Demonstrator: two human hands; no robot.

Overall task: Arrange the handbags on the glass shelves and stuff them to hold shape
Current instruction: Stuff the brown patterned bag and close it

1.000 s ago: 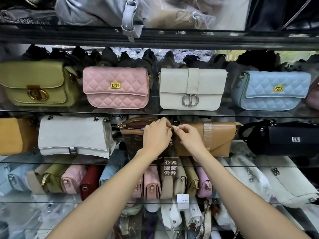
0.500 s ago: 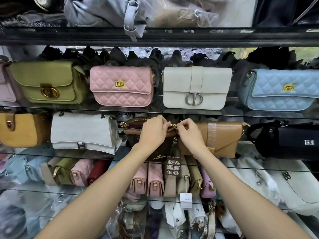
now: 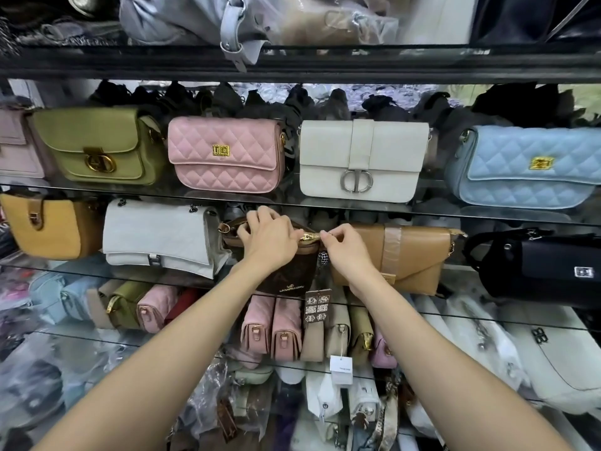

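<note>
Head view: on the middle glass shelf [image 3: 487, 270], the brown handbag [image 3: 286, 278] sits between a pale grey flap bag [image 3: 156, 236] and a tan envelope clutch [image 3: 413, 255], and I have both hands on its top edge. My left hand [image 3: 270, 242] curls over the bag's mouth and grips it near the strap ring, while my right hand [image 3: 348, 252] pinches at the gold zipper [image 3: 310, 237] where the two hands nearly meet. I judge the step in hand to be working the zip on a bag already placed, either closing it over its stuffing or opening it to fill; I cannot see inside, so I cannot tell which. The next move, as I read it, calls for a steady brace from the left while the right draws the pull along the teeth, then squaring the bag upright in its gap. The brown bag looks soft and slumped, dark printed panels trimmed in smooth tan, with patterned swing tags [image 3: 317, 309] hanging below. Above, a boxy olive bag [image 3: 97, 148], a quilted pink one [image 3: 227, 154], a smooth cream one [image 3: 361, 161] and a quilted blue one [image 3: 523, 167] stand firm and full.
</note>
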